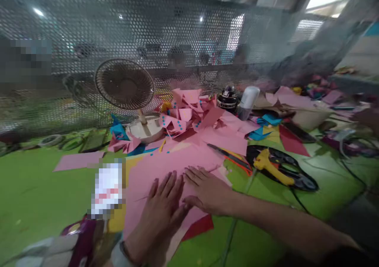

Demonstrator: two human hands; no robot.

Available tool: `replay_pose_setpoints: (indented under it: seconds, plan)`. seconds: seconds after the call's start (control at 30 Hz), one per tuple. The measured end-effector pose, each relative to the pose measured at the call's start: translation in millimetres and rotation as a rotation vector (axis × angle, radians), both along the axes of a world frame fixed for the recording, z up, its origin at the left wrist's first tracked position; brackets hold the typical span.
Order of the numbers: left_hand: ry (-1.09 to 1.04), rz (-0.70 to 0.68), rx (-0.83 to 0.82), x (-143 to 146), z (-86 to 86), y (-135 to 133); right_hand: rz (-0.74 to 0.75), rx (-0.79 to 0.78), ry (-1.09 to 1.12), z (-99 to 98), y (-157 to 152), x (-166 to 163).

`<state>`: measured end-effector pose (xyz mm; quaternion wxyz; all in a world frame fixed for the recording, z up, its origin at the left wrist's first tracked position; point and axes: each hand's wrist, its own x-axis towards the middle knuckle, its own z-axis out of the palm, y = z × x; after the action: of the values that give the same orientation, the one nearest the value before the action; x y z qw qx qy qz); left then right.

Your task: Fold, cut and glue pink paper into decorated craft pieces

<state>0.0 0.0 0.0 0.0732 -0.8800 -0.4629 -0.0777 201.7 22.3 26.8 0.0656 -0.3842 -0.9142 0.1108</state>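
A large pink paper sheet [148,168] lies flat on the green table, over yellow and red sheets whose edges stick out. My left hand [164,204] rests palm down on the pink sheet, its fingers stretched forward. Close beside it, my right hand [207,190] also lies flat on the sheet, fingers extended to the left and thumb toward the left hand. Neither hand grips anything. A utility knife [229,156] with an orange-edged body lies just beyond the right hand. To its right, a yellow glue gun [274,168] sits on a black stand.
A small round fan [124,83] stands at the back left. Folded pink paper pieces [186,113] with blue dots are heaped behind the sheet. A white-topped bottle [248,101] stands beyond them. At the lower left is a purple object [79,239]. A cable [231,235] crosses the table.
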Motion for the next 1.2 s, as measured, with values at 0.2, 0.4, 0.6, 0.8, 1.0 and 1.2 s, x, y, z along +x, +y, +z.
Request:
replay_pose_setpoints:
  seconds: [0.2,0.4,0.6,0.8,1.0,1.2]
  plan:
    - [0.0,-0.01,0.019,2.5,5.8,1.7,-0.023,-0.016,-0.008,-2.6,0.0,-0.1]
    - [0.006,-0.003,-0.004,2.2,5.3,1.9,-0.013,-0.02,0.001,-2.4,-1.2,-0.7]
    - [0.014,-0.004,-0.045,0.1,3.2,0.8,-0.022,-0.031,-0.04,-9.1,-3.4,-2.1]
    - [-0.002,0.019,-0.065,1.3,5.4,-1.5,-0.061,0.004,-0.072,-15.7,-10.5,-3.3]
    - [-0.049,0.045,-0.135,3.4,10.6,-6.9,-0.068,0.023,-0.116,-19.5,-12.4,2.8]
    - [-0.116,0.105,-0.219,5.7,19.7,-16.7,-0.116,0.087,-0.148,-32.5,-11.2,13.7]
